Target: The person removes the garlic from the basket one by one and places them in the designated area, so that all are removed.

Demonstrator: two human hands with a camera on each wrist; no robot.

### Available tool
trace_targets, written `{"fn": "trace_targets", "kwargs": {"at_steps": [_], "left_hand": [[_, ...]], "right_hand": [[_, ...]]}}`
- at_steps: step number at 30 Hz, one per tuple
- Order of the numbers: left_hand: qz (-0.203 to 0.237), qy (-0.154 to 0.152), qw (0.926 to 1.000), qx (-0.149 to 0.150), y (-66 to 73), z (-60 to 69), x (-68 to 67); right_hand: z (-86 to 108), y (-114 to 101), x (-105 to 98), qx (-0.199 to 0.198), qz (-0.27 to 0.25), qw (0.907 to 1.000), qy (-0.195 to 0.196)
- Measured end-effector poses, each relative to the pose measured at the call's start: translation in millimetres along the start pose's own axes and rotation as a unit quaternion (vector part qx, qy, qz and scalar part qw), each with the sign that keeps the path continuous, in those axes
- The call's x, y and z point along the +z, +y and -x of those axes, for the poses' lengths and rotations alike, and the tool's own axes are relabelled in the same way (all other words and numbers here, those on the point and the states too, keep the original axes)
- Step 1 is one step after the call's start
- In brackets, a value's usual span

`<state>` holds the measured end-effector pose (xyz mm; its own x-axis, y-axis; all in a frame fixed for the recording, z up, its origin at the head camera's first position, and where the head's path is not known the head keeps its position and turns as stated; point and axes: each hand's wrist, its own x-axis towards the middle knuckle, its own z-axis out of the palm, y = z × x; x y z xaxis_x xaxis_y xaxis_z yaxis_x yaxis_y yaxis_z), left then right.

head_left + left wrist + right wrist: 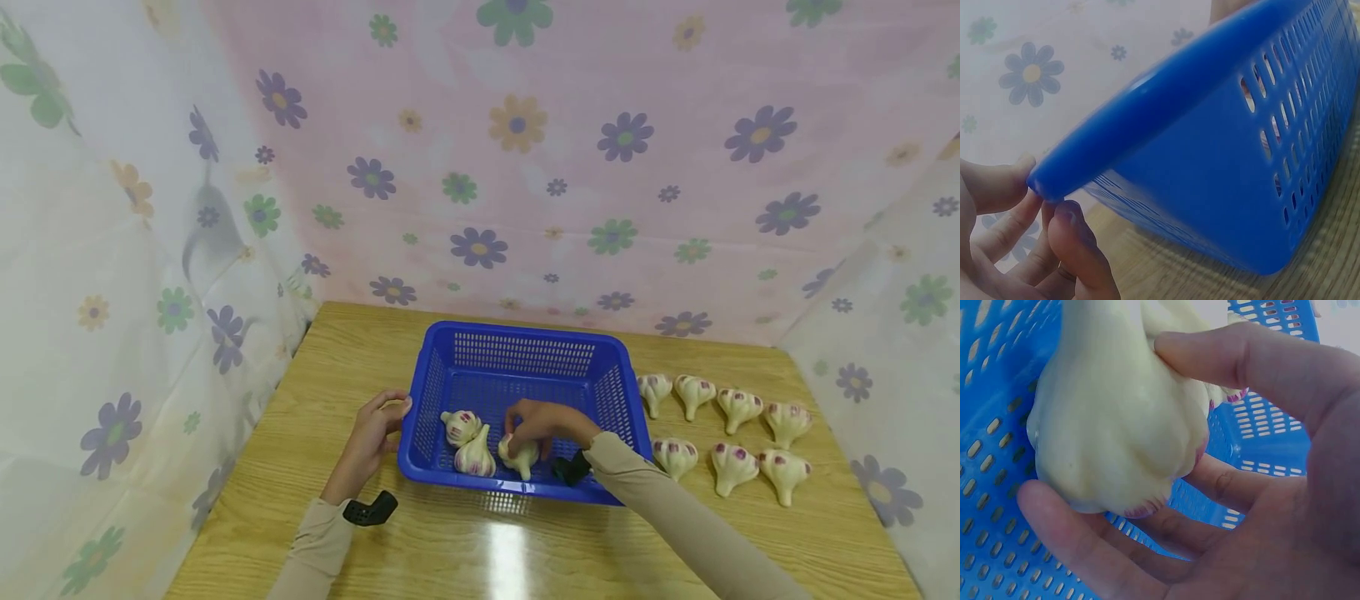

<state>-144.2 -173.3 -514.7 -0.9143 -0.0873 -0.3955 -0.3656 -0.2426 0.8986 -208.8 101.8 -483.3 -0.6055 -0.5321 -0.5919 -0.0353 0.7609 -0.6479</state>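
A blue plastic basket [525, 330] with slotted walls stands on the table. At its left side my left hand [372, 429] pinches the rim [1141, 106] near a corner, thumb and fingertips on either side of the edge. Inside the basket my right hand [546, 420] holds a garlic bulb [1110, 431], thumb on one side and curled fingers around the other. That bulb is pale with purple marks and is near the basket floor; contact with the floor cannot be told. Just left of it lie two more garlic bulbs [462, 427], touching each other.
Right of the basket, several garlic bulbs [735, 467] lie in two rows on the wooden table [352, 358]. Flowered cloth [555, 208] hangs behind the table and along both sides. Dark wrist devices [371, 509] sit on both wrists.
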Motion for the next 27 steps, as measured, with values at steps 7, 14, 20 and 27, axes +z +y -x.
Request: {"fn": "trace_targets", "kwargs": {"at_steps": [7, 14, 20, 27], "left_hand": [[-0.003, 0.008, 0.9999, -0.012, -0.5, 1.3, -0.4], [-0.013, 0.014, 0.9997, -0.013, 0.6, -0.4, 1.0], [-0.019, 0.011, 0.9997, -0.007, -0.3, -1.2, 0.0], [-0.01, 0.006, 0.9999, -0.008, 0.1, -1.2, 0.9]], "right_hand": [[4.1, 9.0, -4.9, -0.026, -0.022, 0.9994, -0.005], [12.4, 15.9, -14.4, -0.054, -0.066, 0.9964, 0.005], [22.3, 18.5, -20.9, -0.089, -0.084, 0.9925, 0.013], [36.8, 21.8, -27.0, -0.123, -0.08, 0.9889, 0.022]]}}
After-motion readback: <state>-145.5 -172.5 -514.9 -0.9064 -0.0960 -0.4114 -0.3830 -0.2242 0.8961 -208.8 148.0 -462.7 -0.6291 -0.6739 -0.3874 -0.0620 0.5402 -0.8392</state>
